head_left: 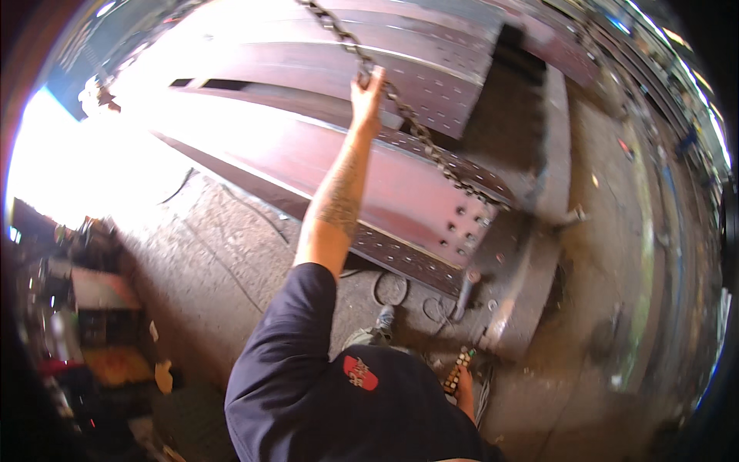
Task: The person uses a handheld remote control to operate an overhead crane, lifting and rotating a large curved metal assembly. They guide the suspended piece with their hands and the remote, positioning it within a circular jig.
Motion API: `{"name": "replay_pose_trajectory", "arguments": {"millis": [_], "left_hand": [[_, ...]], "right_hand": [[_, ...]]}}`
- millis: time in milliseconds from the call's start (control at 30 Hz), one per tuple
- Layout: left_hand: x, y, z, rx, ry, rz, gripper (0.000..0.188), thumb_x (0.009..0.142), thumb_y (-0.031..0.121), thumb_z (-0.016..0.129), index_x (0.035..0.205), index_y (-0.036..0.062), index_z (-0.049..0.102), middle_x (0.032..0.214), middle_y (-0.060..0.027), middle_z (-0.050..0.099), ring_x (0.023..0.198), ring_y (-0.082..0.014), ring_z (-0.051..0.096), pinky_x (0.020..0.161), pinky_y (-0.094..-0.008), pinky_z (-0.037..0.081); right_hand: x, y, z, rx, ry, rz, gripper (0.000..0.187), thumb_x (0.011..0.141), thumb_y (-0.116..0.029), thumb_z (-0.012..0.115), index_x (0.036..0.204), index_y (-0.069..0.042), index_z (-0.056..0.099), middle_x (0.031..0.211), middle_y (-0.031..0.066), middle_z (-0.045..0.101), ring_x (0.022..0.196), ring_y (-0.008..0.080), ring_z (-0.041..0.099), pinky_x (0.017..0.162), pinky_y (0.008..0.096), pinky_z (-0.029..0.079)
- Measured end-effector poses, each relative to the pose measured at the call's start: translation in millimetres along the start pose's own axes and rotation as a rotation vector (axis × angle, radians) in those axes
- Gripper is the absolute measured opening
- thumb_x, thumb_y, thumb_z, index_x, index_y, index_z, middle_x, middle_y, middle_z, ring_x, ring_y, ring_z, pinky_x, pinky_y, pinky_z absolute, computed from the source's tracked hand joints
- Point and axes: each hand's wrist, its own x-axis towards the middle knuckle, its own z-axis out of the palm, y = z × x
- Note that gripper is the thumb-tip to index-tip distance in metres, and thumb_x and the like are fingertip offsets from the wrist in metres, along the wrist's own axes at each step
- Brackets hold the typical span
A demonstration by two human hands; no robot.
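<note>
Left hand raised at arm's length, fingers clenched around dark steel link chain, which runs diagonally from upper left down right across long reddish-brown steel beam. Right hand low by hip, gripping black push-button pendant controller, well apart from chain.

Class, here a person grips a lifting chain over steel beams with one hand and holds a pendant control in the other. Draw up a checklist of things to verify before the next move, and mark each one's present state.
1. Left hand has a grip on the chain: ok.
2. Right hand holds the pendant control: ok.
3. Chain attached securely at the end of the steel beam: cannot tell, the hook is unclear.
4. Fingers clear of pinching links: not ok, they wrap the chain.
5. Foot away from the beam end: cannot tell.
6. Cables on the floor clear of feet: not ok, loops lie close.
</note>
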Motion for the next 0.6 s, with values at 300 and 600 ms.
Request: {"name": "replay_pose_trajectory", "arguments": {"millis": [300, 600], "left_hand": [[24.5, -12.0, 47.5, -0.208, 0.074, -0.038, 0.037, 0.090, 0.029, 0.067, 0.067, 0.0079, 0.048, 0.054, -0.0017, 0.046, 0.043, -0.0113, 0.044, 0.043, -0.0282, 0.041], [1.4, 21.5, 35.8, 0.048, 0.285, 0.093, 0.045, 0.090, 0.028, 0.066, 0.057, 0.0123, 0.040, 0.048, 0.0037, 0.039, 0.040, -0.0092, 0.035, 0.036, -0.0296, 0.026]], "right_hand": [[-47.5, -4.5, 20.0, -0.089, 0.030, 0.036, 0.080, 0.075, -0.003, 0.068, 0.139, -0.008, 0.022, 0.107, 0.0162, 0.053, 0.090, 0.0297, 0.060, 0.066, 0.0446, 0.054], [18.9, 2.5, 30.8, -0.004, -0.210, -0.090, 0.086, 0.079, 0.003, 0.065, 0.144, -0.015, 0.012, 0.121, 0.0170, 0.049, 0.100, 0.0334, 0.058, 0.077, 0.0475, 0.054]]}}
